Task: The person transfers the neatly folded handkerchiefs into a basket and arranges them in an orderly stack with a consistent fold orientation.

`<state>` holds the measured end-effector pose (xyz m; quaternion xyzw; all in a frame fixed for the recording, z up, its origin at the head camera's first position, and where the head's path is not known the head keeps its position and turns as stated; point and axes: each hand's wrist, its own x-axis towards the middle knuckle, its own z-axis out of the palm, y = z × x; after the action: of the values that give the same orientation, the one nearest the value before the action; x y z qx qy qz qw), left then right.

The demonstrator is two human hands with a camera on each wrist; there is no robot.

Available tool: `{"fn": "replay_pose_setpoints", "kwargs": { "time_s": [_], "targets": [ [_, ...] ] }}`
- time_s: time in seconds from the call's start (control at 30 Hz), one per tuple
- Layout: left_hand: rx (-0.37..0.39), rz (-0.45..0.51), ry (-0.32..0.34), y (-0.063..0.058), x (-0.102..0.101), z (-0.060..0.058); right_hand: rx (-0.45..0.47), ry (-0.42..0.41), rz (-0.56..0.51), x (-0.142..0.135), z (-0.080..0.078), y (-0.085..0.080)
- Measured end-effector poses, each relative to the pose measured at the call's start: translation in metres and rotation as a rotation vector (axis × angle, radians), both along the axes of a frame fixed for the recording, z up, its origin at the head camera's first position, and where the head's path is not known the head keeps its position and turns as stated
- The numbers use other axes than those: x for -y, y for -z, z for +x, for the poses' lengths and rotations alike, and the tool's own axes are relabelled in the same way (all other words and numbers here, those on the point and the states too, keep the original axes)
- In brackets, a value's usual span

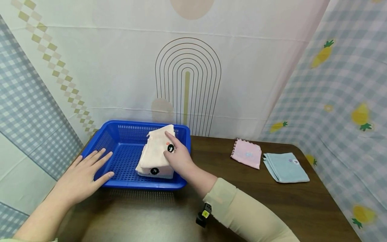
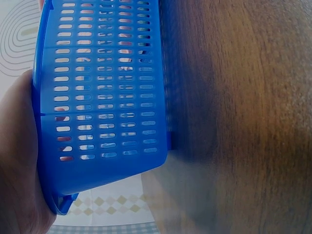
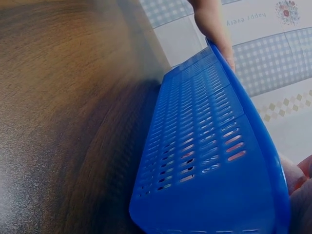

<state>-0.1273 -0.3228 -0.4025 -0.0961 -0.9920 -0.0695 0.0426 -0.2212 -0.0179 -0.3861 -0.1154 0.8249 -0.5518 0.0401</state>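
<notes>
A small stack of folded cream towels [image 1: 155, 148] with black round embroidered patches lies in the right part of a blue plastic basket [image 1: 119, 183]. My right hand [image 1: 181, 158] reaches over the basket's right end and holds the top towel at its right side, thumb and one finger showing on the cloth; its other fingers are hidden. My left hand [image 1: 80, 178] rests with spread fingers across the basket's left rim. The left wrist view shows that hand [image 2: 19, 156] along the rim, beside the slotted blue wall [image 2: 102, 97].
To the right on the brown wooden table [image 1: 211, 161] lie a folded pink cloth [image 1: 246, 154] and a folded light blue cloth [image 1: 285, 168]. A printed curtain [image 1: 127, 67] hangs behind the table, with checked curtains [image 1: 347, 101] at the sides.
</notes>
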Motion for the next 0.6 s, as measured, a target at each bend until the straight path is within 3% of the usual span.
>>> {"fn": "replay_pose_setpoints", "kwargs": {
  "time_s": [0.6],
  "targets": [
    [-0.005,0.002,0.005,0.001,0.000,-0.001,-0.020,-0.024,0.063,0.019,-0.007,0.002]
  ]
}}
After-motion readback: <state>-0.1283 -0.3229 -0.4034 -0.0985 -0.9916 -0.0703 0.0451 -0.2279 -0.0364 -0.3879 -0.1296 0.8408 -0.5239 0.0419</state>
